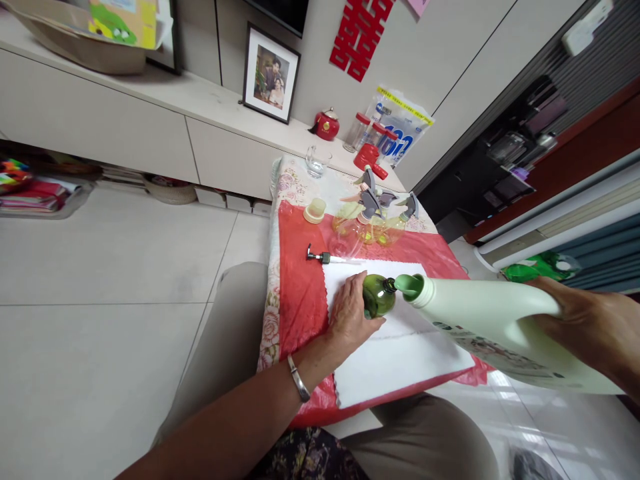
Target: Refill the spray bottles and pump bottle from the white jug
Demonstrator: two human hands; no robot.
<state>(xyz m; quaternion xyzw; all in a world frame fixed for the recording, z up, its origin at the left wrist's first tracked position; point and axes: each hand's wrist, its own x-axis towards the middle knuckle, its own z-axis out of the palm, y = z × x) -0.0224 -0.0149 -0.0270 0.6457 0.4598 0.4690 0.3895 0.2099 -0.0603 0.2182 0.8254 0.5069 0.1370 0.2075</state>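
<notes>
My left hand [351, 308] is wrapped round a small dark-green pump bottle [379, 295] whose top is off. In my right hand [595, 323] is the handle of a large pale-green detergent jug [495, 303], tipped on its side with its spout [410, 285] at the bottle's neck. Whether liquid is flowing I cannot tell. Both are above white cloths [400, 367] spread on a red plastic sheet [305, 313]. A black pump head [320, 255] lies left of the bottle, its tube across the cloth edge.
Several clear spray bottles [350, 233] with grey triggers stand behind the cloths. A pale cap [315, 211] and a glass mug [316, 162] are at the back left of the table. On the cabinet ledge are a red pot [327, 125], lidded jars [357, 132] and a picture frame [271, 73].
</notes>
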